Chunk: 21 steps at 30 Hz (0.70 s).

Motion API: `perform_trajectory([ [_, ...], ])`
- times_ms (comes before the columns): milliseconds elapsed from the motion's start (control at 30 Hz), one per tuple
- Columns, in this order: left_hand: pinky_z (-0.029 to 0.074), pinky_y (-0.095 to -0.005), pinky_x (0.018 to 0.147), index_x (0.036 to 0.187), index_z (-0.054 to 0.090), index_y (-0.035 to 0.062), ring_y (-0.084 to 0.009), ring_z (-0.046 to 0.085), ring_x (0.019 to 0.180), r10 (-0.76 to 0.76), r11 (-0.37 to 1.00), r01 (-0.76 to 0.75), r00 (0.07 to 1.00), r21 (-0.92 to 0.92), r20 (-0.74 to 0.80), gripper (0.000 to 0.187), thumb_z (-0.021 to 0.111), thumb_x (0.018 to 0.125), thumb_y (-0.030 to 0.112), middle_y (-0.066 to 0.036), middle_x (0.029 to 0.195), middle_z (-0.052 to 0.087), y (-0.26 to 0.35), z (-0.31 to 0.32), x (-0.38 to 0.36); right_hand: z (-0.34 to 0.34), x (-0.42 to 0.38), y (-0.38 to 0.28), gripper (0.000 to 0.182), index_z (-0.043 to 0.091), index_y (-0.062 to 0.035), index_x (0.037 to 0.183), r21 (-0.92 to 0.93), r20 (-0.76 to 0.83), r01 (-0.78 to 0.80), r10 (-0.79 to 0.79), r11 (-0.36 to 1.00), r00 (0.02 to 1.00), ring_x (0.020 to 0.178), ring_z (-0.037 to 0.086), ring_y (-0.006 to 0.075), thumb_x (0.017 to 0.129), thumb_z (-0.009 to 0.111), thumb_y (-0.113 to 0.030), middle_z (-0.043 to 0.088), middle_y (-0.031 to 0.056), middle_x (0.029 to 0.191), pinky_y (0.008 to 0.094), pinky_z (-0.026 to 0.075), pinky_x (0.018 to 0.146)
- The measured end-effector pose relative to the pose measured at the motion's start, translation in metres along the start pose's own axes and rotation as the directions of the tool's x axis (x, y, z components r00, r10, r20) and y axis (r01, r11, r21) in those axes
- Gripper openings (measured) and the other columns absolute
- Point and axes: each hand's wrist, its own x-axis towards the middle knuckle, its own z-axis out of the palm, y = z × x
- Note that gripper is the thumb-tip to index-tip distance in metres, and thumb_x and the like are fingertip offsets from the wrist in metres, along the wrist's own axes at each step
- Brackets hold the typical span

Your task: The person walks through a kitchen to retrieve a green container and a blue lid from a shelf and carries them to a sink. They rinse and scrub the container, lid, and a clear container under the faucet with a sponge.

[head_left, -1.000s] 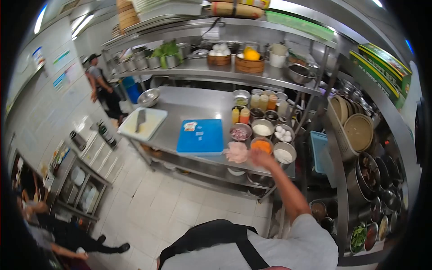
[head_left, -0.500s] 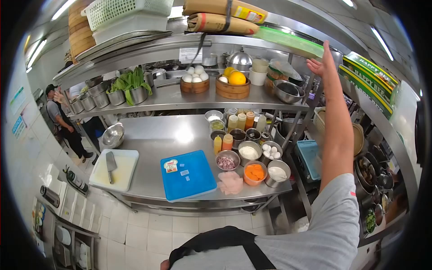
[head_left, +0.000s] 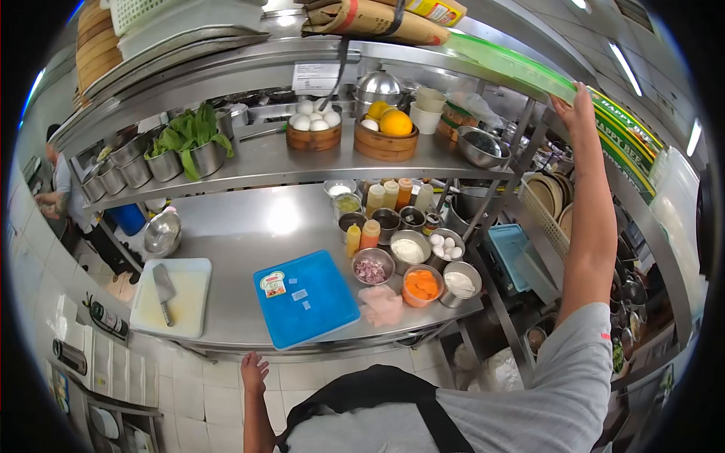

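My right hand [head_left: 574, 108] is raised to the top shelf, closed round the right end of a long, flat plastic container with a green lid [head_left: 513, 63]. Low in front of the counter hangs my left hand [head_left: 254, 373], empty, with its fingers apart and slightly bent. Nearest to it on the counter lies a blue plastic lid or board [head_left: 317, 309] with labels on it. Left of that, a cleaver [head_left: 162, 291] rests on a white cutting board [head_left: 195, 302]. A pink cloth [head_left: 381, 306] lies to the right of the blue piece.
Bowls of sliced carrot [head_left: 423, 285], chopped meat or onion [head_left: 373, 268], white powder [head_left: 408, 251] and eggs [head_left: 445, 246] stand on the counter's right, near sauce bottles [head_left: 370, 234]. The middle shelf [head_left: 272, 160] holds leafy greens [head_left: 192, 136] and steamer baskets [head_left: 386, 143]. Another person [head_left: 64, 181] stands far left.
My right hand, open beside the green-lidded container before, has closed on its end. My left hand has come into view at the bottom. The view has shifted slightly.
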Motion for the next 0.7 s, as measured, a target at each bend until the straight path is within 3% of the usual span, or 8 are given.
perform_trajectory([
  [33, 0.05, -0.0473, 0.091, 0.149, 0.038, 0.0109, -0.0347, 0.064, 0.113, -0.007, 0.999, 0.006, 1.0, -0.05, -0.004, 0.066, 0.059, 0.1, 0.049, -0.02, 0.144, 0.053, 0.006, 0.012, 0.001, -0.01, -0.008, -0.01, 0.036, 0.053, -0.0061, 0.123, 0.008, -0.006, 0.027, -0.027, 1.0, 1.0, 0.107, 0.064, 0.0378, 0.097, 0.06, -0.029, 0.057, 0.0218, 0.121, 0.0491, 0.062, 0.086],
  [133, 0.05, -0.0484, 0.09, 0.149, 0.037, 0.0122, -0.0342, 0.065, 0.109, -0.028, 0.993, 0.026, 0.999, -0.112, -0.02, 0.067, 0.06, 0.1, 0.052, -0.019, 0.141, 0.054, 0.025, 0.046, -0.005, -0.042, -0.02, -0.041, 0.039, 0.053, -0.006, 0.125, -0.01, -0.009, 0.067, -0.067, 0.998, 0.998, 0.111, 0.061, 0.037, 0.097, 0.064, -0.03, 0.057, 0.0214, 0.124, 0.0468, 0.061, 0.088],
  [267, 0.053, -0.0421, 0.074, 0.141, 0.038, 0.0135, -0.0311, 0.066, 0.101, -0.07, 0.991, 0.06, 0.994, -0.121, -0.084, 0.063, 0.063, 0.098, 0.051, -0.017, 0.129, 0.057, 0.029, 0.075, 0.009, -0.094, -0.025, -0.069, 0.038, 0.053, -0.0034, 0.125, 0.042, -0.012, 0.091, -0.091, 0.995, 0.996, 0.11, 0.062, 0.0361, 0.098, 0.065, -0.027, 0.06, 0.02, 0.121, 0.0463, 0.059, 0.094],
  [300, 0.053, -0.039, 0.067, 0.138, 0.039, 0.014, -0.0296, 0.066, 0.099, -0.065, 0.987, 0.051, 0.994, -0.15, -0.088, 0.061, 0.065, 0.097, 0.051, -0.016, 0.125, 0.057, 0.02, 0.074, 0.021, -0.125, -0.005, -0.081, 0.039, 0.052, -0.002, 0.127, 0.088, 0.091, 0.039, -0.047, 0.995, 0.995, 0.111, 0.062, 0.0361, 0.099, 0.065, -0.025, 0.06, 0.0203, 0.121, 0.0474, 0.057, 0.098],
  [367, 0.054, -0.0352, 0.063, 0.13, 0.039, 0.0138, -0.0266, 0.065, 0.096, 0.005, 0.992, -0.011, 0.999, -0.125, -0.045, 0.062, 0.072, 0.093, 0.05, -0.015, 0.116, 0.06, 0.017, 0.077, 0.024, -0.164, -0.01, -0.08, 0.039, 0.053, -0.0021, 0.127, 0.015, 0.06, 0.032, -0.033, 0.999, 0.998, 0.111, 0.062, 0.035, 0.099, 0.065, -0.026, 0.061, 0.0196, 0.121, 0.0462, 0.057, 0.097],
  [467, 0.057, -0.0381, 0.067, 0.14, 0.038, 0.0082, -0.0322, 0.069, 0.088, -0.093, 0.995, 0.094, 0.994, 0.018, -0.054, 0.072, 0.069, 0.093, 0.053, -0.02, 0.121, 0.06, 0.037, 0.089, 0.008, -0.218, -0.045, -0.081, 0.038, 0.055, -0.0024, 0.127, -0.167, -0.013, 0.038, -0.041, 0.985, 0.999, 0.11, 0.063, 0.0333, 0.099, 0.064, -0.027, 0.062, 0.0184, 0.122, 0.0445, 0.057, 0.096],
  [533, 0.056, -0.0352, 0.065, 0.139, 0.04, 0.0099, -0.0307, 0.07, 0.08, -0.08, 0.996, 0.081, 0.997, 0.046, -0.018, 0.071, 0.067, 0.093, 0.057, -0.02, 0.121, 0.062, 0.028, 0.087, 0.016, -0.248, -0.078, -0.076, 0.038, 0.056, -0.0025, 0.127, -0.299, -0.063, 0.03, -0.052, 0.954, 0.997, 0.11, 0.063, 0.0322, 0.099, 0.064, -0.027, 0.062, 0.0176, 0.122, 0.0434, 0.057, 0.095],
  [700, 0.048, -0.0289, 0.054, 0.136, 0.044, 0.0089, -0.0243, 0.071, 0.074, -0.074, 0.993, 0.077, 0.997, 0.085, -0.03, 0.068, 0.074, 0.091, 0.05, -0.014, 0.11, 0.061, 0.038, 0.098, -0.012, -0.297, -0.176, -0.041, 0.038, 0.058, -0.0029, 0.127, -0.521, -0.154, -0.06, -0.025, 0.851, 0.988, 0.109, 0.064, 0.0294, 0.099, 0.063, -0.028, 0.063, 0.0157, 0.123, 0.0406, 0.056, 0.094],
])
